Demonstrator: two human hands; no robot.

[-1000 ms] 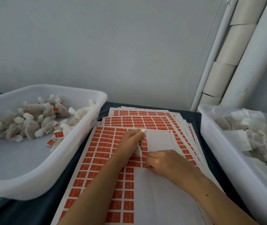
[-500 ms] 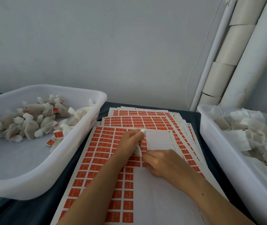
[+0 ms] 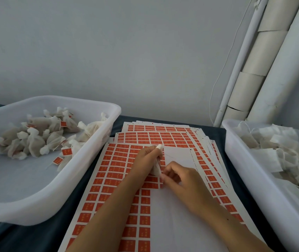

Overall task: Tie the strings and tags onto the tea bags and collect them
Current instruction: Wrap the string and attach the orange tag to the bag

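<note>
Left hand: the left hand lies over the middle of the top sheet, fingers curled round a tea bag; the bag's gathered white top pokes out above the knuckles at 12 o'clock of the hand, and its pale body shows below the fingers.
Right hand: the right hand sits at 4 o'clock of the left hand, just beside it, fingers curled with the tips down at the edge of the orange tags; whether they pinch a tag or only press on it, I cannot tell.
Thread: a thin string runs across the bare white patch at 1 o'clock of the left hand.
Tag sheets: a stack of tag sheets printed with rows of orange tags lies under both hands; the top sheet has bare white areas at its centre and lower right where tags are missing. More sheets fan out at 12 o'clock.
Left tub: a white tub at 9 o'clock of the hands holds finished tea bags, tied at the neck, some with orange tags on strings.
Right tub: a second white tub at 3 o'clock holds a heap of flat untied bags and loose strings.
Table: a dark table cover lies beneath everything.
Background: a grey wall at 12 o'clock; white pipes lean at 1 o'clock.
</note>
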